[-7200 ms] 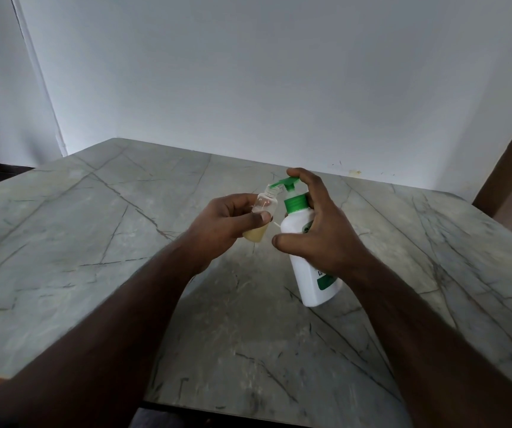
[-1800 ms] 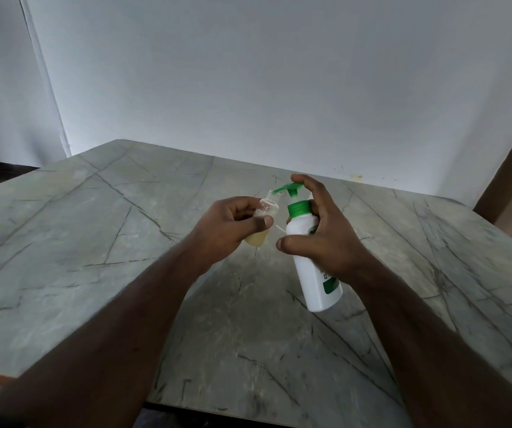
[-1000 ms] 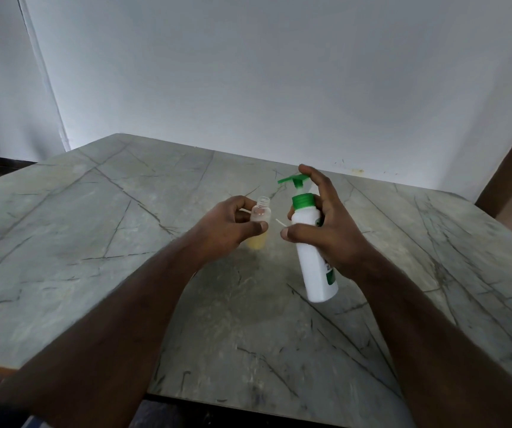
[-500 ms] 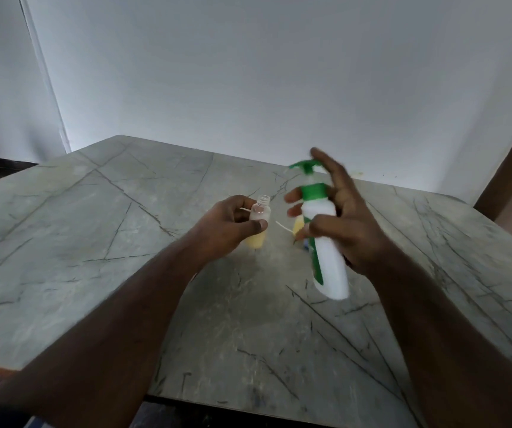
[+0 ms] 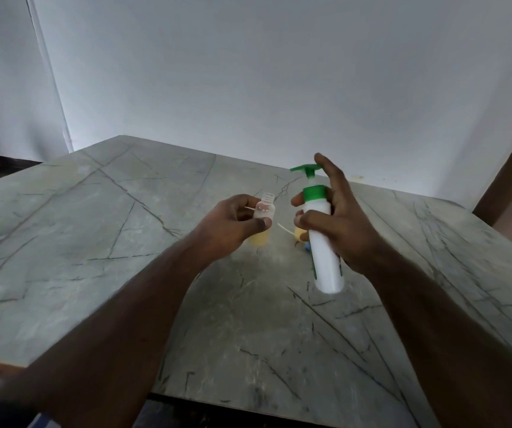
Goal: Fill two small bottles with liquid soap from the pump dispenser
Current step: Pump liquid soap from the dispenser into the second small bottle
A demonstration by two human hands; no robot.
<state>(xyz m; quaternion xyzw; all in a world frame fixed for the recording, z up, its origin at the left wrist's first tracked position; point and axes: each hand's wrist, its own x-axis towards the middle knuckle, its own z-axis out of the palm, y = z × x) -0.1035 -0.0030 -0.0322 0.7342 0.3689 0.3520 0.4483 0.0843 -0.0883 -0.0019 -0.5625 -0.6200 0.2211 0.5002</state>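
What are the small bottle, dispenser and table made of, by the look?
Small bottle: clear plastic, probably; see-through wall, moulded threaded neck, yellowish liquid showing low inside.
Dispenser: opaque white plastic body with a slight sheen, green plastic collar and pump head.
Table: grey-green top with dark veins, marble-like; real stone or a printed laminate cannot be told. Finish looks matte to satin.

Small clear bottle: uncapped, upright, yellow soap in its lower part, held above the bench.
Pump dispenser: white body, green collar and pump head, near upright, lifted.
Second small bottle: yellow contents, mostly hidden behind the dispenser.
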